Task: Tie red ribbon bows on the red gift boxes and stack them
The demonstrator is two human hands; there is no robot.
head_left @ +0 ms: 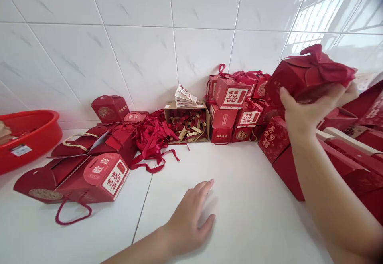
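My right hand is raised at the right, its fingers and thumb gripping a red gift box from below. A wide red ribbon bow is tied on top of that box. Below it are more red boxes on the table. My left hand rests low over the white table, fingers and thumb apart, holding nothing. Farther left, red boxes with a double-happiness label and a rope handle sit together.
Against the tiled wall stand stacked small red boxes with ribbons. Beside them is a cardboard box of ribbon pieces with beige tabs, with white cards on top. Loose red ribbons lie to its left. A red plastic basin stands at far left.
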